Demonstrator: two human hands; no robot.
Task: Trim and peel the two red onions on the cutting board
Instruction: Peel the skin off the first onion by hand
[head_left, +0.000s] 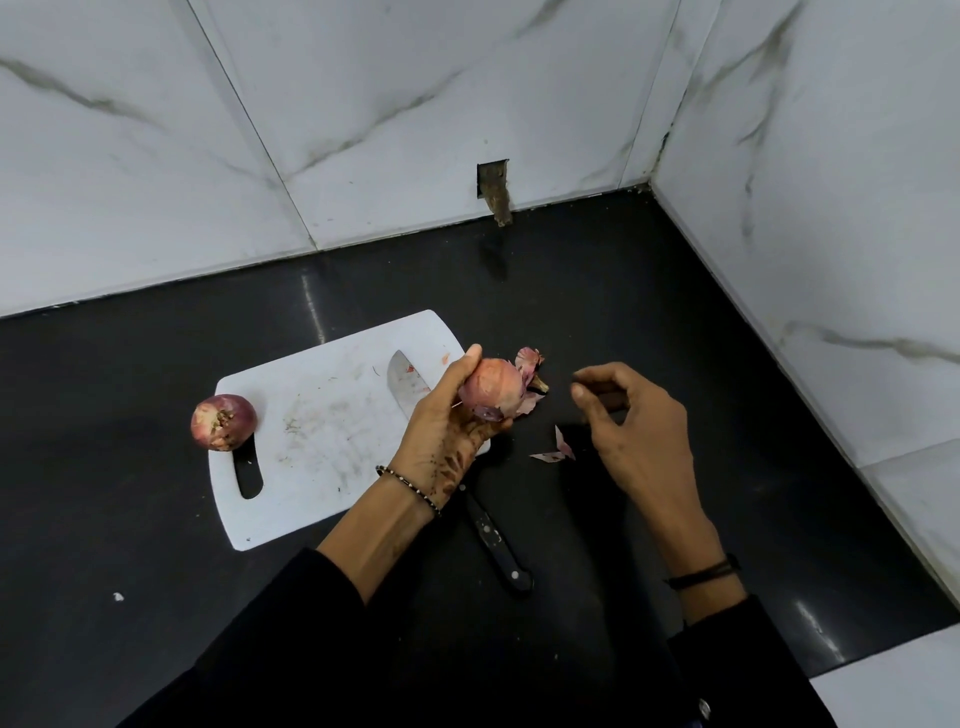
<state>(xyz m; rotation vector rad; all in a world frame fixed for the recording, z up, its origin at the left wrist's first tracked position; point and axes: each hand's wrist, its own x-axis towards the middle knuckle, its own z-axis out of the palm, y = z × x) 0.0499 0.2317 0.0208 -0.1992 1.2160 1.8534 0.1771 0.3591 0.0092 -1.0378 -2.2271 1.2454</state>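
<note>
Peeling the first red onion beside the cutting board (311, 405).
Left hand (447, 421) clamps the half-peeled onion (491, 387) above the board's right edge — right hand (634, 415), fingers loosely curled and empty, hovers just right; second onion (223, 421) sits at the board's left edge.

This is a kitchen, in a corner of the worktop. The black polished counter (597, 291) meets white marble-look wall tiles (389, 104) on two sides. A white plastic cutting board (311, 415), a black-handled knife (483, 525) and red onion skins (558, 449) lie there.
</note>
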